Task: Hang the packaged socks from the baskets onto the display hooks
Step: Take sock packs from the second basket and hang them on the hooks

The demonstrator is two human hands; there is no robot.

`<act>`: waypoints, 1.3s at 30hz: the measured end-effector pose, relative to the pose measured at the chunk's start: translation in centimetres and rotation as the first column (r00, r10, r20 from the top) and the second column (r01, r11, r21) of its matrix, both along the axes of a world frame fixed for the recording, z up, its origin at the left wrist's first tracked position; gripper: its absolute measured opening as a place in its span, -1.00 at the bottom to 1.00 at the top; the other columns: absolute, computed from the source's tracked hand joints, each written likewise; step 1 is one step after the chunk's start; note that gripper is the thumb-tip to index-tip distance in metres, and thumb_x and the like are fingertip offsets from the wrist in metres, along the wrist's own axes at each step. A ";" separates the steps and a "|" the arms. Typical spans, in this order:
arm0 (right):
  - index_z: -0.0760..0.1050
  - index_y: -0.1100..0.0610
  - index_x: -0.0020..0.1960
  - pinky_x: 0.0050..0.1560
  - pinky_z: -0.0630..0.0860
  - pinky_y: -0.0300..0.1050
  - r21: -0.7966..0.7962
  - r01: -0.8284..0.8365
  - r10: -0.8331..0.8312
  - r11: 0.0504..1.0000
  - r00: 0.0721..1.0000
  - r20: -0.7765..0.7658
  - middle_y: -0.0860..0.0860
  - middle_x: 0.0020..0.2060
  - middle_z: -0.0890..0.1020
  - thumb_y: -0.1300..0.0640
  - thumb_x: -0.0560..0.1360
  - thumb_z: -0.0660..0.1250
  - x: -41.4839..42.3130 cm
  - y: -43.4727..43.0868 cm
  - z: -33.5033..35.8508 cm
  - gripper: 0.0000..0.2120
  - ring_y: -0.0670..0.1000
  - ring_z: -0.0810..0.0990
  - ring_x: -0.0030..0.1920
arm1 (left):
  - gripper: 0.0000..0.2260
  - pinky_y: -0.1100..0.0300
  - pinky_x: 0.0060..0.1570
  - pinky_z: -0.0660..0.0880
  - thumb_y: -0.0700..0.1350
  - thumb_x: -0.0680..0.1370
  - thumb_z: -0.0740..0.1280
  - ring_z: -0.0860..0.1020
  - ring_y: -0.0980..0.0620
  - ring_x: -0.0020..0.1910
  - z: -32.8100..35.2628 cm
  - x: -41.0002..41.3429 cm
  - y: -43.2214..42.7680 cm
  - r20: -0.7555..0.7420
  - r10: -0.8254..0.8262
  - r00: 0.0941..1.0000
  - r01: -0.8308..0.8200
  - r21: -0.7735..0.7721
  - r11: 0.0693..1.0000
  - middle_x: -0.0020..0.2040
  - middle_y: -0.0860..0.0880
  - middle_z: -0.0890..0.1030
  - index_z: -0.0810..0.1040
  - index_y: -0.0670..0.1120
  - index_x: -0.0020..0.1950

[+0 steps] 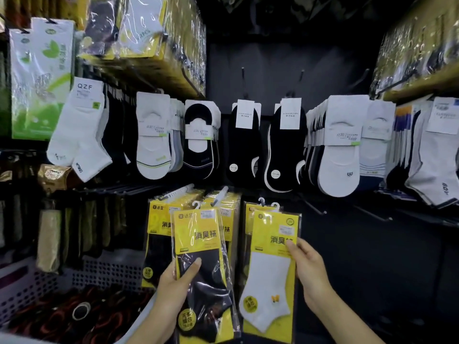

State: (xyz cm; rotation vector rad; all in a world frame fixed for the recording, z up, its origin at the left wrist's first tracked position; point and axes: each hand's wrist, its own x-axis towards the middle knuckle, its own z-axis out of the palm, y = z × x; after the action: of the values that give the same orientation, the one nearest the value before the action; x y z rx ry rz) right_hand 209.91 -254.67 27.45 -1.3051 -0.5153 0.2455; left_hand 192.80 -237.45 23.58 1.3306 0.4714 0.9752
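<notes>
My left hand (175,281) grips a yellow pack of black socks (201,269) by its lower left edge, thumb across the front. The pack's white hanger sits just below the white-tipped display hooks (219,194), where several similar yellow packs (159,232) hang. My right hand (306,265) holds the right edge of a yellow pack of white socks (270,274). That pack hangs in front of another one on a hook to the right; the hook itself is hidden.
A perforated grey basket (104,271) with dark red and black items stands at the lower left. Rows of white and black socks (243,142) hang above. Bare black hooks (315,207) jut out at the right. Bagged packs fill the upper shelves.
</notes>
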 end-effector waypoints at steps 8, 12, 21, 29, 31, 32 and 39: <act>0.58 0.14 -0.01 -0.23 0.58 -0.16 -0.067 0.002 0.002 0.998 0.998 0.061 0.02 -0.21 0.73 0.18 0.59 0.25 1.8 2.1 0.8 -0.87 0.00 0.71 -0.18 | -0.97 0.39 -0.32 0.42 -0.16 0.50 0.39 0.61 0.21 -0.27 0.0 -0.2 1.1 0.018 0.017 1.000 -0.016 -0.007 1.000 -0.32 0.11 0.67 0.58 -0.03 -0.11; 0.59 0.16 -0.04 -0.25 0.61 -0.13 -0.091 0.055 -0.049 0.994 0.997 0.058 0.03 -0.24 0.72 0.22 0.58 0.25 2.9 4.4 0.3 -0.87 0.00 0.71 -0.21 | -0.93 0.43 -0.27 0.39 -0.12 0.52 0.37 0.60 0.36 -0.27 -0.1 0.3 1.2 0.010 -0.011 1.000 0.011 0.028 1.000 -0.27 0.26 0.67 0.57 0.05 -0.06; 0.53 0.17 0.02 0.11 0.53 0.05 -0.196 0.387 -0.399 0.901 0.916 -0.027 0.14 0.06 0.63 0.17 0.50 0.39 4.9 4.2 -3.6 -0.87 0.09 0.59 0.02 | -0.92 0.55 -0.40 0.43 -0.15 0.52 0.37 0.61 0.35 -0.27 -0.1 1.2 0.3 -0.009 -0.076 0.997 0.076 0.036 0.996 -0.24 0.23 0.69 0.57 -0.01 -0.01; 0.58 0.05 0.04 -0.07 0.55 -0.28 -0.186 -0.155 0.180 0.970 0.975 0.129 -0.07 -0.08 0.70 0.02 0.58 0.24 -1.6 1.8 -1.9 -0.82 -0.09 0.66 -0.02 | -0.66 0.25 0.03 0.54 0.07 0.37 0.45 0.64 0.19 0.00 -0.9 3.6 -3.5 -0.102 -0.231 0.968 0.240 0.088 0.967 -0.01 0.13 0.70 0.60 0.04 0.11; 0.57 0.05 0.03 -0.07 0.54 -0.34 -0.180 -0.134 0.173 0.975 0.959 0.224 -0.10 -0.08 0.71 0.08 0.57 0.27 -2.3 1.3 -1.8 -0.87 -0.12 0.65 0.01 | -0.71 0.30 -0.03 0.55 0.01 0.41 0.46 0.64 0.17 0.01 -1.1 4.5 -4.5 -0.112 -0.235 0.966 0.248 0.123 0.961 -0.01 0.10 0.70 0.60 0.01 0.11; 0.57 0.04 0.03 -0.10 0.53 -0.38 -0.154 -0.123 0.157 0.980 0.960 0.232 -0.13 -0.10 0.71 0.12 0.57 0.27 -2.4 1.0 -1.8 -0.89 -0.16 0.66 -0.01 | -0.77 0.38 -0.09 0.54 -0.04 0.44 0.45 0.64 0.19 0.00 -1.2 4.9 -4.9 -0.102 -0.229 0.968 0.241 0.125 0.963 -0.02 0.12 0.70 0.60 0.02 0.08; 0.55 0.10 0.03 -0.15 0.55 -0.31 -0.038 0.071 -0.064 0.997 0.985 0.162 -0.05 -0.13 0.71 0.20 0.56 0.29 -0.2 -0.4 -1.1 -0.91 -0.14 0.68 -0.12 | -0.56 0.42 0.02 0.46 0.01 0.52 0.36 0.55 0.34 0.04 0.2 6.4 -6.4 -0.099 -0.266 0.959 0.274 0.078 0.958 0.15 0.19 0.57 0.35 0.10 0.38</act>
State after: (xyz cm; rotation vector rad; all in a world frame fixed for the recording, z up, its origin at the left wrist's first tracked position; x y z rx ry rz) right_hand 209.74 -255.08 26.35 -1.3899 -0.6040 0.0954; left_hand 199.25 -243.88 23.74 1.4807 0.3030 0.7197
